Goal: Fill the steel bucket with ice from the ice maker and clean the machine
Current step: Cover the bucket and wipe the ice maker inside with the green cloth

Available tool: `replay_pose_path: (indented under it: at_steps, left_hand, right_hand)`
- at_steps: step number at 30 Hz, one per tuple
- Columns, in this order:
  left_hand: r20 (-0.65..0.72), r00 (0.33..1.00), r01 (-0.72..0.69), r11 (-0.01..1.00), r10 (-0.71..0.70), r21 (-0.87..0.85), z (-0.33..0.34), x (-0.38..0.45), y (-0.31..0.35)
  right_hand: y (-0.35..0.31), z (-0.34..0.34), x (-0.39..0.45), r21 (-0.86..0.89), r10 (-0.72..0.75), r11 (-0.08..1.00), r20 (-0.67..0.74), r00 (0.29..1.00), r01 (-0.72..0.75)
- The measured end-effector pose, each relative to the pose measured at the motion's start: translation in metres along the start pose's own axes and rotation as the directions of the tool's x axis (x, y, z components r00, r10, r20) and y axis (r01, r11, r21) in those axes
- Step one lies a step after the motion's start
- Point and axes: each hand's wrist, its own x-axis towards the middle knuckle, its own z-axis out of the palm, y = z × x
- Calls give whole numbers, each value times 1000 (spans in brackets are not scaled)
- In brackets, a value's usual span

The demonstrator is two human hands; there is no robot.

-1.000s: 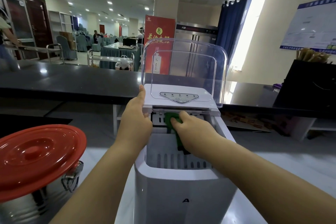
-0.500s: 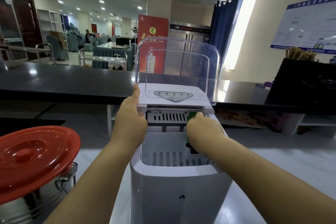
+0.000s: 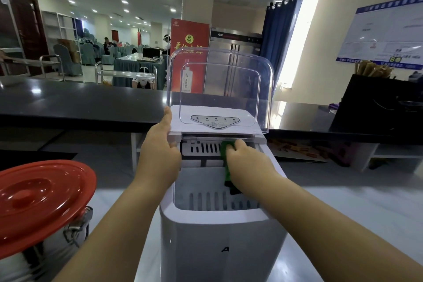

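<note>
one long black counter (image 3: 80,103) runs across behind everything, and one pale work surface (image 3: 343,201) lies under the things in front of you. on that surface stands one white ice maker (image 3: 219,242), directly ahead of you, its single clear lid (image 3: 220,84) tipped up and standing open above the control panel (image 3: 215,120). the bin inside it shows slotted walls, and whether any ice lies in it cannot be made out. to your left, near the frame's edge, sits one steel bucket (image 3: 41,258), covered by one red lid (image 3: 43,199), so its contents are hidden. your left hand (image 3: 160,155) grips the left edge of the machine's top, thumb lying along the white panel and fingers curled under the rim. your right hand (image 3: 245,160) reaches into the open bin with fingers curled round one green cloth (image 3: 226,162), pressing it against the slotted vent at the back wall; the cloth's tail hangs below your palm.
</note>
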Motion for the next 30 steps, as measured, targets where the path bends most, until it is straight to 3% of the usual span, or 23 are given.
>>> replay_pose_path:
  at_steps: [3,6,13,19,25,30]
  left_hand:
    - [-8,1000,-8,1000,8,16,0,2,-2]
    - [-10,1000,-3,999,4,38,1,3,0]
    - [-19,1000,-2,999,3,37,1,2,-2]
    - [-39,999,0,999,1,39,1,5,-8]
    - [-53,999,0,1000,1,6,1,4,-9]
    - [-71,997,6,1000,-5,15,2,5,-10]
  right_hand:
    - [5,0,-2,6,98,995,18,995,-98]
    - [8,2,-3,81,84,993,11,996,-85]
    - [11,2,-7,343,-211,915,-47,976,214]
    - [2,-3,4,188,-473,851,-133,871,491]
    - [-11,-2,20,-13,-699,715,-2,715,699]
    - [-19,8,28,-30,-746,659,103,658,752]
